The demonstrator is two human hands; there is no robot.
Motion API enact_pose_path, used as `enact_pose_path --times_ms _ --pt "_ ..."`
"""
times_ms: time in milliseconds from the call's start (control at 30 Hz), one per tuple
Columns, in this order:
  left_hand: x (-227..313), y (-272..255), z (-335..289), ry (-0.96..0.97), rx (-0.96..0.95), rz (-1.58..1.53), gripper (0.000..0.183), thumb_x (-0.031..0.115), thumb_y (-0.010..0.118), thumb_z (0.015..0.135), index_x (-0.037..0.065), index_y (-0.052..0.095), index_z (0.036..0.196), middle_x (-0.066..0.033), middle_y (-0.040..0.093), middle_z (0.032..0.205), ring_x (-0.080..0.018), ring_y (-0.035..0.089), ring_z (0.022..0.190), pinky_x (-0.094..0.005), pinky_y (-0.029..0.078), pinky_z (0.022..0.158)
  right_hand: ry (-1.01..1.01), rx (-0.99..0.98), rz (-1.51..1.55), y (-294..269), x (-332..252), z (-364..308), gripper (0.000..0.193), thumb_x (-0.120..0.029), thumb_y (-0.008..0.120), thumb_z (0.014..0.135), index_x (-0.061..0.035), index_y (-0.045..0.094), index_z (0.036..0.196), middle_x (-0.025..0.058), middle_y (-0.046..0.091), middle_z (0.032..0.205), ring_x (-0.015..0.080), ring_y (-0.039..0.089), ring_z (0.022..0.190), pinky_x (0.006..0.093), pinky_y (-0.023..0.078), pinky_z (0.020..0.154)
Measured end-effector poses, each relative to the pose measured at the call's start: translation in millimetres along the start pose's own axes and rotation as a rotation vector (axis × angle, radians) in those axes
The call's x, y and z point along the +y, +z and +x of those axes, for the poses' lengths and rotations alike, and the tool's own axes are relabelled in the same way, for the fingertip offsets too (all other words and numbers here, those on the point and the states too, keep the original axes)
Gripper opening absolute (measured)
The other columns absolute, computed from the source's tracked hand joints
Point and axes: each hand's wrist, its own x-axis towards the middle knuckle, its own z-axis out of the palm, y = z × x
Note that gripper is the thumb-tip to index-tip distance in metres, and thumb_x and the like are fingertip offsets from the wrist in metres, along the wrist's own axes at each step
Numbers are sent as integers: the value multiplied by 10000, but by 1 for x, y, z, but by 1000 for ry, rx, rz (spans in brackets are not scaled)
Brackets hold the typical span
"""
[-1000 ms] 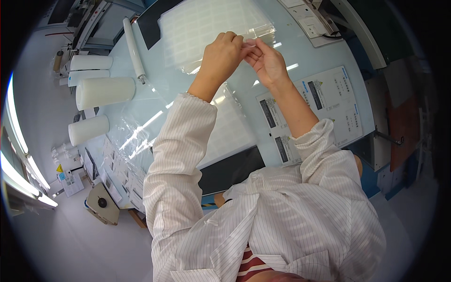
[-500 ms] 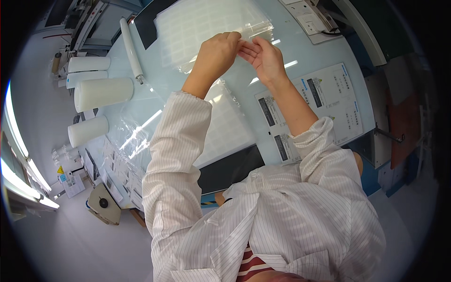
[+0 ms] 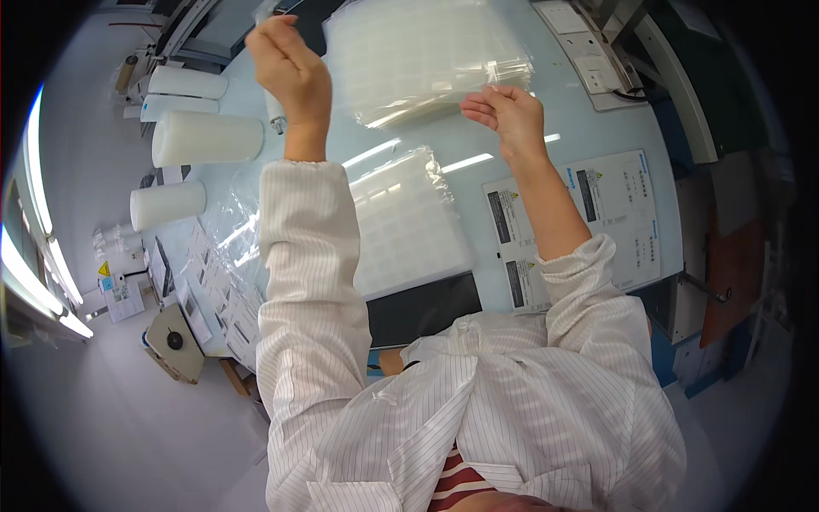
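Observation:
My left hand [image 3: 294,72] is raised at the far left of the table, fingers closed. A piece of clear plastic film [image 3: 265,10] sticks out past its fingertips. By the front right edge of a far stack of clear plastic sheets [image 3: 418,51] is my right hand [image 3: 512,119], fingertips drawn together. Whether anything is pinched there, or whether it touches the stack, is not clear. Closer to me, a second pile of clear sheets [image 3: 405,226] with a faint grid of squares lies partly on a black panel [image 3: 426,309].
White rolls [image 3: 209,138] stand at the table's left, beside loose crinkled film [image 3: 235,218]. Printed label sheets [image 3: 614,205] lie at the right. A white device with a cable [image 3: 589,60] sits at the far right. A round-knobbed box [image 3: 173,346] is at lower left.
My hands, together at the far stack's front edge before, are now apart. The left has swung up and left with the clear film; the right has moved slightly right and down.

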Motion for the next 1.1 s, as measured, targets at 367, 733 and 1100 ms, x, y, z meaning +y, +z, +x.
enact_pose_path --times_ms 367,733,1100 --pt "-77 -205 20 -717 698 -198 142 109 352 913 1 444 901 -20 413 684 -113 301 522 -268 242 442 28 -23 -45 -24 2 1 152 -41 558 915 98 543 973 220 646 909 288 678 836 345 586 775" --pt "-46 -366 -75 -262 452 652 146 113 420 997 19 486 907 -60 512 777 -166 477 629 -286 434 610 87 -163 -175 -50 -6 18 181 -58 598 901 73 574 1023 177 661 923 220 673 828 310 587 765" --pt "-83 -385 -186 -222 -440 1044 395 95 574 824 -1 505 1201 -220 528 1178 -395 509 1082 -449 413 948 45 -146 -221 -44 -9 -9 180 -118 546 935 35 557 1029 145 641 828 200 654 689 301 578 630"
